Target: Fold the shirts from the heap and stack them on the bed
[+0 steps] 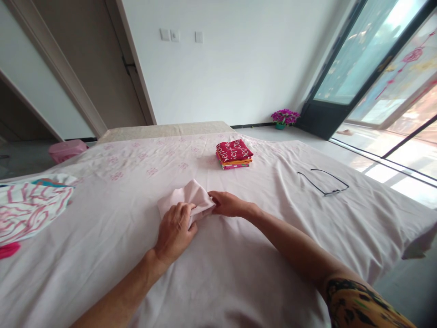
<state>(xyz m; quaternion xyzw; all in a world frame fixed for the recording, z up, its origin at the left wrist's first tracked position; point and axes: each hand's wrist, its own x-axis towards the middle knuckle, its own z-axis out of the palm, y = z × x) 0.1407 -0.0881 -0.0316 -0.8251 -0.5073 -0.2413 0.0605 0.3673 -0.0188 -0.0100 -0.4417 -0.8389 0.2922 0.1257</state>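
Observation:
A pale pink cloth [186, 196], folded into a small bundle, lies on the bedsheet in front of me. My left hand [176, 232] grips its near left edge, fingers curled over the top and thumb below. At the cloth's right corner, my right hand [227, 203] pinches the fabric; its fingertips are partly hidden by a fold. Just beyond the hands sits a neat stack of folded cloths [235, 155], dark red with white lettering on top and orange and pink layers beneath.
Black-framed glasses [324, 184] rest on the sheet [273, 255] at the right. Striped white and pink clothing [30, 209] lies at the left edge. Beyond the bed are a pink stool [68, 150], purple flowers [285, 117] in a pot, and a glass door.

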